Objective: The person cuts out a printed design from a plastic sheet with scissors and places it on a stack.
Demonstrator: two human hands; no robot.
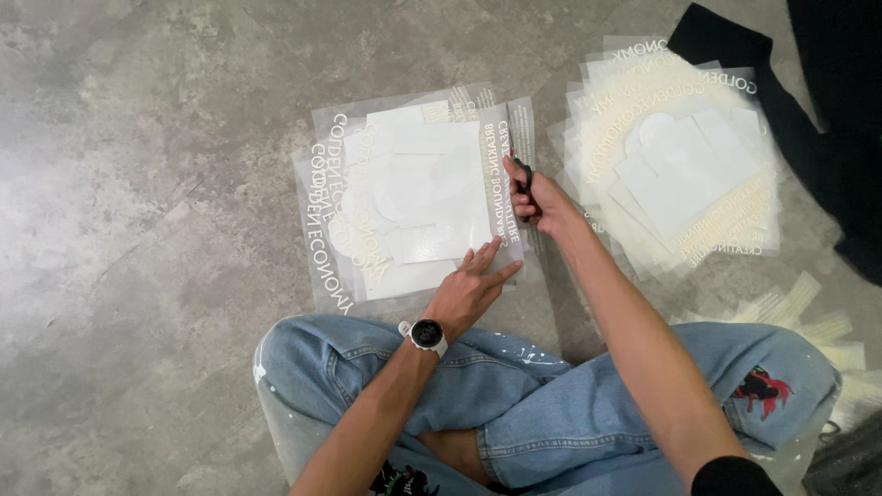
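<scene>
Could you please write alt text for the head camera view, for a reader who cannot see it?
A person sitting cross-legged on a grey floor presses the left hand on a stack of clear printed sheets while the right hand grips black scissors at its edge. A second stack lies alongside.

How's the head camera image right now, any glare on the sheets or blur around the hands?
Head view: soft, even light; only mild sheen on the transparent sheets; faint shadow beside the right forearm. Left hand is sharp; right hand with black scissors slightly soft. Second stack reads washed-out pale.
</scene>
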